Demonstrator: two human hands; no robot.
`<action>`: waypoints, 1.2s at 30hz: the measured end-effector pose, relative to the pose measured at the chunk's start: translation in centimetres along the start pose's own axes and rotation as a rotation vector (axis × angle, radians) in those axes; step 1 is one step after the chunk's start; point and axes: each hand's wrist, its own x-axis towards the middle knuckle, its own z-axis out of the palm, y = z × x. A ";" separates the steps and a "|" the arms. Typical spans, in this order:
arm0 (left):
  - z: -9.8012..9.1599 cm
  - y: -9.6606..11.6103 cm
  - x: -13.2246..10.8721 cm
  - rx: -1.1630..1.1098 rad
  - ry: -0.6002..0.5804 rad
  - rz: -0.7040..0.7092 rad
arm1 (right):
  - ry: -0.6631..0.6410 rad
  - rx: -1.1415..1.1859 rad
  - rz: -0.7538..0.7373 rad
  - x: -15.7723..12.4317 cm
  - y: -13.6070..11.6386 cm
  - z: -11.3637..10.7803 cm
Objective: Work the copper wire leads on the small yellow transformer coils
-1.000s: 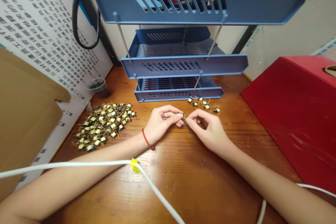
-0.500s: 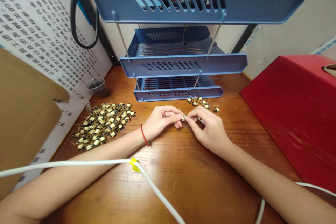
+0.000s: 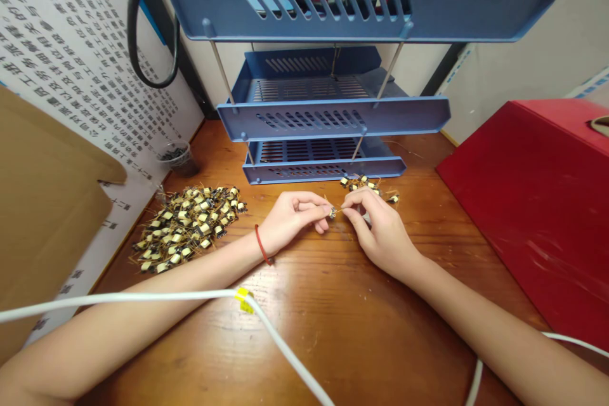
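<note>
My left hand [image 3: 295, 217] pinches a small transformer [image 3: 332, 212] between thumb and fingertips, its metal pins pointing out to the right. A thin copper-coloured wire lead [image 3: 339, 209] runs from it toward my right hand [image 3: 383, 231], where thumb and forefinger are closed on its end. Beyond the right hand lies a small group of similar transformers [image 3: 353, 186], yellow and black with loose wires, partly hidden by my fingers. Left of my left hand is a large heap of the same parts [image 3: 185, 228].
A blue tiered tray rack [image 3: 328, 171] stands behind my hands. At the left sit a clear cup [image 3: 177, 158] of dark bits and a cardboard piece [image 3: 47, 203]. A red box [image 3: 523, 216] is at right. A white cable [image 3: 290, 349] crosses in front.
My right hand has drawn slightly to the right, away from the transformer's pins, and the wire lead now shows between the hands. The left hand stays almost still.
</note>
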 end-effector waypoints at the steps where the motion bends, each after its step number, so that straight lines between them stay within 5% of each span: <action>1: 0.0 0.0 0.0 0.003 -0.002 -0.004 | 0.003 0.009 -0.003 0.0 -0.1 0.0; 25: -0.1 0.0 -0.4 0.372 -0.214 0.114 | -0.002 -0.019 -0.077 -0.2 -0.6 -0.1; 36: 0.0 -0.5 -0.4 0.699 -0.188 0.280 | -0.064 -0.100 -0.140 -0.2 -0.2 -0.2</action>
